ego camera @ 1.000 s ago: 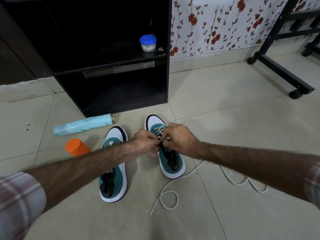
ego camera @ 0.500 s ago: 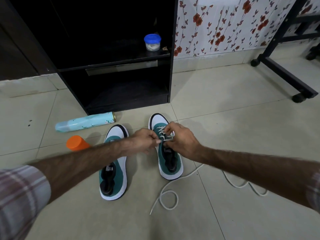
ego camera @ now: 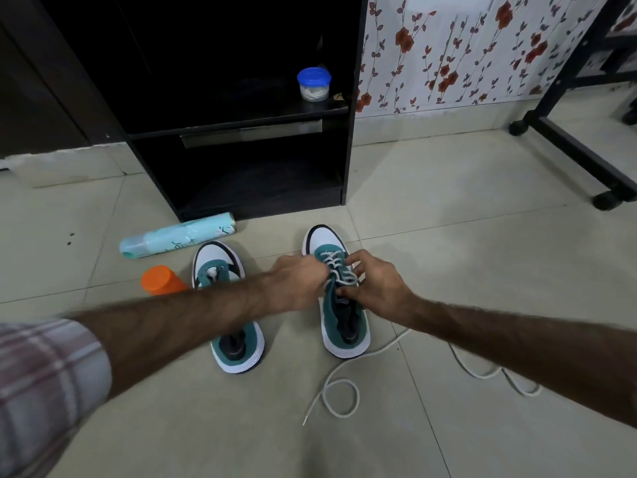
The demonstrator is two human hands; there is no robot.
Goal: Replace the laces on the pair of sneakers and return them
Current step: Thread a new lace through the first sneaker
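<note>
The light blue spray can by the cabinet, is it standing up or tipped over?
Tipped over: the spray can lies on its side on the floor tiles.

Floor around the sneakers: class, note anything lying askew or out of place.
A pale blue can lies on its side by the cabinet, not upright. A loose white lace trails in loops across the tiles. Nothing looks spilled or damaged.

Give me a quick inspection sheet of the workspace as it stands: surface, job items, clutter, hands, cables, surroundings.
Surface: pale tiled floor.
Job's things: right sneaker partly laced with white lace, its loose ends trailing on the floor; left sneaker mostly hidden by the forearm.
Clutter: light blue spray can lying down; orange cap.
Hands: left hand and right hand both on the lace.
Cables: nothing seen.
Surroundings: black cabinet holding a blue-lidded jar; floral wall; wheeled black frame.
</note>
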